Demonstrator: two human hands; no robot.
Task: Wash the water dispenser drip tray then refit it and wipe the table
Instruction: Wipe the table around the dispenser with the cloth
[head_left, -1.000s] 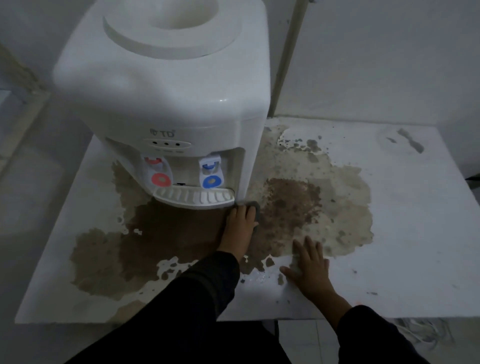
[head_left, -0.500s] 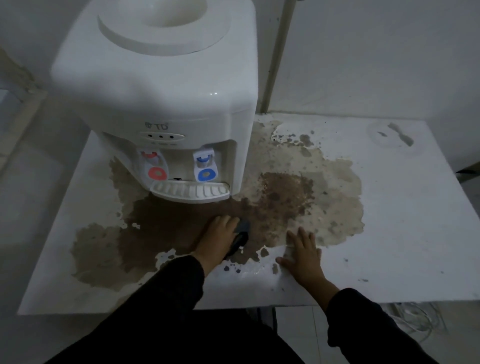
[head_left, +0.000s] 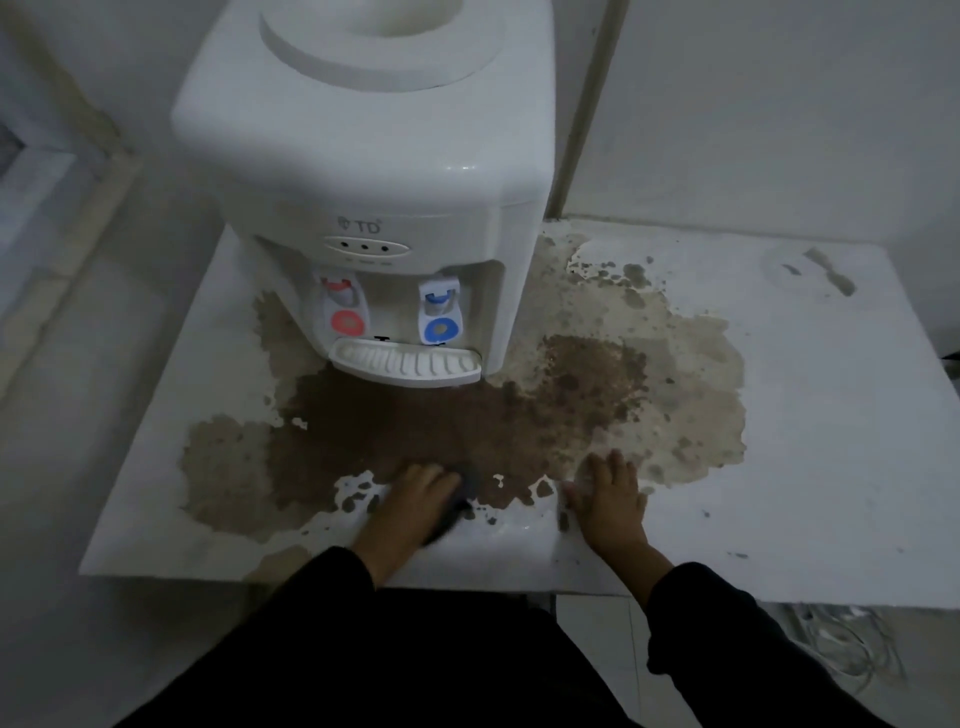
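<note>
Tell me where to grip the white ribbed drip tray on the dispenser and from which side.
Grip the white ribbed drip tray by its curved front lip, coming from the front, the table-edge side. It juts out from under the taps, while its back sits inside the white water dispenser, so only the front and outer ends are free.

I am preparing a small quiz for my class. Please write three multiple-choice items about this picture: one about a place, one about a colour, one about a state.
1. Where is the drip tray?
A. fitted under the taps
B. on the floor
C. in the right hand

2. Which colour is the tap on the viewer's right?
A. green
B. blue
C. yellow

3. How is the right hand?
A. gripping a cup
B. a raised fist
C. flat on the table

Key: 1 A, it sits in the water dispenser; 2 B, blue disc and lever; 3 C, fingers spread while the left hand presses the dark cloth.
</note>
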